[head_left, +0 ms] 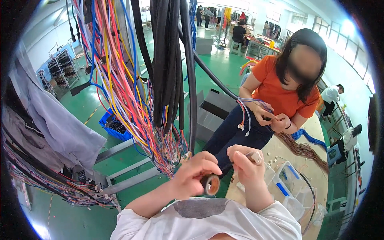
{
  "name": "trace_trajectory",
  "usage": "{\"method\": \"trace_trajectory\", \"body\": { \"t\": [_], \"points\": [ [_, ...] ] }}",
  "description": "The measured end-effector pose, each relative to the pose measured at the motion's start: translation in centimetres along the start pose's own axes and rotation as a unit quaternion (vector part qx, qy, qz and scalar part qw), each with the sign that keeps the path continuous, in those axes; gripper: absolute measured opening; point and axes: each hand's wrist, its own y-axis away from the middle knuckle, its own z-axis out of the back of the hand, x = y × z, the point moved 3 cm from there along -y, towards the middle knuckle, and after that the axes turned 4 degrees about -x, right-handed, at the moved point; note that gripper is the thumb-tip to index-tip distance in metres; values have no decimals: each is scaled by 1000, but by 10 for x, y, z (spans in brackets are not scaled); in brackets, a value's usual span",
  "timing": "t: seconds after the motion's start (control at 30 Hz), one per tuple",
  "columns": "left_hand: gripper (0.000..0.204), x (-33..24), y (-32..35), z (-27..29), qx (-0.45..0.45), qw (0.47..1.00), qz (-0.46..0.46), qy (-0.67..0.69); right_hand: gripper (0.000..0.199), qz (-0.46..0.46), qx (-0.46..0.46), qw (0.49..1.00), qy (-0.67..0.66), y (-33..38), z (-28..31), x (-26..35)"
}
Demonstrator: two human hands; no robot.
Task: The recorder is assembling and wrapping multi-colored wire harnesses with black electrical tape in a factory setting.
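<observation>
My left hand [197,173] is closed around a roll of dark tape [210,184], its brown core facing up toward me. A thick black cable [193,100] hangs down to just behind these fingers; whether they touch it I cannot tell. To the right, my right hand [248,165] is raised with curled fingers. A small whitish piece [256,157] shows at its fingertips, too small to name. Beside the left hand hangs a large bundle of coloured wires [120,88], red, white, yellow and blue, with several black sleeved cables [166,60] next to it.
Across from me a person in an orange top [276,88] handles thin wires with white connectors [243,120]. A wooden table [240,182] at right bears clear plastic boxes [286,180] and brown wires [306,150]. Metal frame bars [132,178] and a blue crate [114,122] stand left.
</observation>
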Motion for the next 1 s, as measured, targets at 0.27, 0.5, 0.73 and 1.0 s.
{"method": "trace_trajectory", "body": {
  "t": [0.27, 0.5, 0.73, 1.0],
  "points": [
    [50, -1, -5, -11, -5, 929, 92, -358, 16, 183, 126, 968, 115, 5, -7, 9],
    [62, 6, -16, 2, -72, 980, 177, -50, 20, -15, -15, 998, 54, 0, -7, 1],
    [49, -2, -21, 1, -78, 937, 249, 232, 17, -18, -64, 992, -106, -8, -5, -5],
    [31, -15, -3, -1, -120, 986, 17, 115, 15, -51, -64, 988, -130, -4, 0, -3]
  ]
}}
